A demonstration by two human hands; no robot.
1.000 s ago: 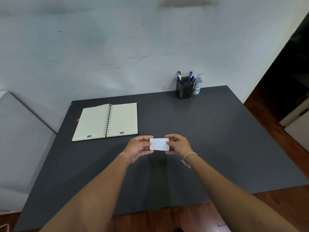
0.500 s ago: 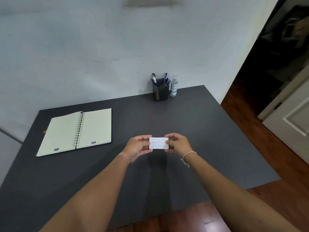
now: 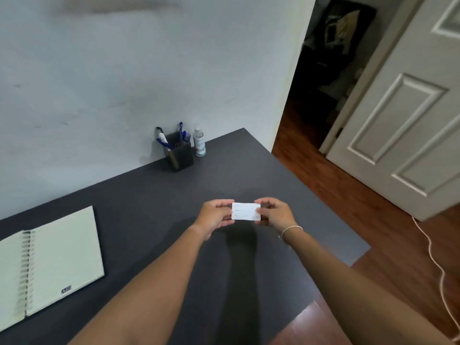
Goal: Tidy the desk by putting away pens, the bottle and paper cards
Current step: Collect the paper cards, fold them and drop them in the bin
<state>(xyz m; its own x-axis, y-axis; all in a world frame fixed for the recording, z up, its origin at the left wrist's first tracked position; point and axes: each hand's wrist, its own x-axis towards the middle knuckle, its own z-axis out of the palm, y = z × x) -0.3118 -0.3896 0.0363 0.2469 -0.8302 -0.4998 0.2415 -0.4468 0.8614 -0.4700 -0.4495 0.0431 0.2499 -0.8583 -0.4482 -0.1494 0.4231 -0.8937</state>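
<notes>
Pinching white card point(image 3: 245, 211), likely stack, left hand point(image 3: 214, 216), right hand point(image 3: 275, 212).

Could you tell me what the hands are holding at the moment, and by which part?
A white card, above the desk: left hand pinches its left edge, right hand its right edge.
</notes>
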